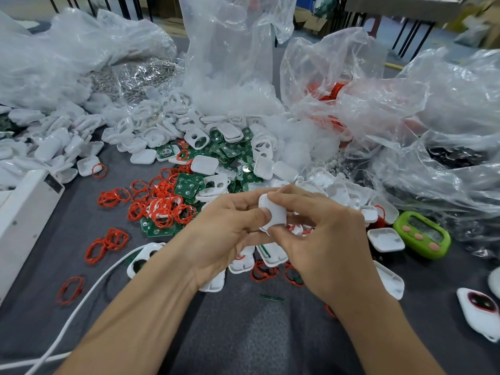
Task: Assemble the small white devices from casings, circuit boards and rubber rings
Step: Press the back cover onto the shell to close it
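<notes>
White plastic sits between both my grips: one small casing (273,212), held above the surface just in front of me. My left grip (227,234) curls round it from the left, with the thumb laid flat across its face. My right grip (324,239) pinches it from the other side, fingertips (286,197) on the upper edge and thumb under the lower edge. Both are grasping this one casing, and I cannot tell what is inside it.

Directly below my hands, loose casing halves (270,257) lie on the grey surface (243,334), with a few red rings among them. To the left, a heap of red rubber rings (162,207) lies partly over green circuit boards (189,186). More rings are scattered singly and in small bunches towards the left edge.

Beyond that, a pile of white casings (167,123) spreads across the back, some with two round holes. It spills from under crumpled clear plastic bags (230,63), and one bag on the left holds shiny metal bits (140,74).

To my right, a lime-green timer (422,235) with pink buttons lies just beside an open casing half (385,239). Further right is a white device (479,315) with a dark window. A white cable (94,290) runs from the lower left under my left forearm, and a white box (24,212) stands at the left edge.
</notes>
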Motion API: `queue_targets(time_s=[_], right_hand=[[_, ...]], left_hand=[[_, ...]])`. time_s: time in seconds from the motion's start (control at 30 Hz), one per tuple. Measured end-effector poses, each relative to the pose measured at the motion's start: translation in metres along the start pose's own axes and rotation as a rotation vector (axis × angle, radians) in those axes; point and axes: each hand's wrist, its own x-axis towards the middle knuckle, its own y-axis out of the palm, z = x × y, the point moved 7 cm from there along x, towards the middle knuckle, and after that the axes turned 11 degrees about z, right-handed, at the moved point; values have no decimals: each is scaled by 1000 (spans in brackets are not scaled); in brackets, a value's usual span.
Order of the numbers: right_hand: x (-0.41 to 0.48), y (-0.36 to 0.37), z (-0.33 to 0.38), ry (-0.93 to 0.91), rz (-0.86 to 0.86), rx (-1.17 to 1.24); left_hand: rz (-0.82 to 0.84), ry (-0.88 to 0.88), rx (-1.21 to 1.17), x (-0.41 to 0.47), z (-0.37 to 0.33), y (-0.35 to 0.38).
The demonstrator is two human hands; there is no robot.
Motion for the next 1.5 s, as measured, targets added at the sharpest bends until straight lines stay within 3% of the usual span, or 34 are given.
queue_targets(time_s=[0.37,0.47,0.6,0.73,1.5], right_hand=[[-1,2,2,6,-38,-9],[2,4,-14,164,36,275],[1,4,-45,433,-15,538],[1,27,-39,465,160,877],[-6,28,-39,478,-4,754]], left_hand=[[-56,32,126,-2,-4,2],[-72,26,58,-1,-4,0],[-97,24,-93,2,-1,-1],[-40,27,-61,1,-1,1],[-5,25,72,-1,-1,7]])
